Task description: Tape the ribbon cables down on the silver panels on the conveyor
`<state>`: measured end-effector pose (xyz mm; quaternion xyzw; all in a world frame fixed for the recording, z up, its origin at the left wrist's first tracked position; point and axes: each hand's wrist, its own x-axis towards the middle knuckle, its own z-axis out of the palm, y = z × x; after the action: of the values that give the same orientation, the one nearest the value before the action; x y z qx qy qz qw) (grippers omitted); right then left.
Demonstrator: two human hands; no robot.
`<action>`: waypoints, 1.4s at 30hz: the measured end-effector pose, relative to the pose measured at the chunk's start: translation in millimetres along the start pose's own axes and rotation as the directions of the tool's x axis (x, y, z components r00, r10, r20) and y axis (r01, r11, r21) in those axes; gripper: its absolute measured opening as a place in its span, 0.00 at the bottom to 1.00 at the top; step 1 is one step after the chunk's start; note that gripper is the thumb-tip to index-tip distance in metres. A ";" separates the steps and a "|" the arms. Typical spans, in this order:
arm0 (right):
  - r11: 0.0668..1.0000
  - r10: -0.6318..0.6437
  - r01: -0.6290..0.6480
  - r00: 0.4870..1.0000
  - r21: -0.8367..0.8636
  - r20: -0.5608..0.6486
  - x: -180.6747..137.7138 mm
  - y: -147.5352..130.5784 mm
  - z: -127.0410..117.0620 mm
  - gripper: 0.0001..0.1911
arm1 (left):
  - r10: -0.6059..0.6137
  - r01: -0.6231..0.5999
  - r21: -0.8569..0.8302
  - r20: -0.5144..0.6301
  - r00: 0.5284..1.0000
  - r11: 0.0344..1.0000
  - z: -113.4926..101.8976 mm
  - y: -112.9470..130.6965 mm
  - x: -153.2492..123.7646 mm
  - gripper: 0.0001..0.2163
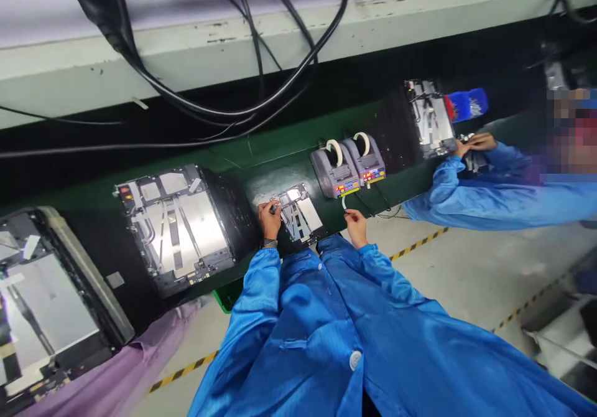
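Note:
An opened tablet [305, 213] with silver plates and dark strips lies on the dark green bench in front of me. At its upper left corner is my left hand [269, 221], fingers closed in a pinch. A small dark spot shows between the fingertips, too small to name. To the right, my right hand [357, 229] pinches the end of a short white strip of tape [344, 203]. That strip hangs at the front of the nearer grey tape dispenser [333, 177], just above my fingers. A second tape dispenser [368, 162] stands right beside it.
More opened tablets lie along the bench: a large one [180, 230] left, another [46, 305] far left, one [430, 118] right. A co-worker's hands [476, 144] work near a blue packet [469, 104]. Black cables [224, 113] hang across the shelf edge [186, 50].

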<state>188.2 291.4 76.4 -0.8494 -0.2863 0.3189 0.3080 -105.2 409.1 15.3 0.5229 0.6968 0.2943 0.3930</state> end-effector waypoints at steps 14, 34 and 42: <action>0.897 0.087 -0.161 0.978 0.413 0.192 60.3 -16.5 -11.3 0.22 | -0.106 0.105 -0.037 -0.055 0.993 0.994 3.3 -6.9 -54.1 0.13; 0.992 -0.074 0.121 0.733 -0.023 0.676 1.5 -47.8 45.7 0.11 | -0.281 0.289 -0.146 0.076 0.957 0.946 -4.7 -22.1 -54.2 0.08; 0.726 -0.055 0.606 0.524 -0.326 0.850 25.7 -142.9 136.9 0.04 | -0.273 0.290 -0.161 0.119 0.955 0.943 -6.8 -9.3 -41.1 0.07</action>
<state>64.7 447.9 84.8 -0.5889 -0.6411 0.4864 -0.0748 -109.7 367.0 21.1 0.3945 0.7159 0.2704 0.5087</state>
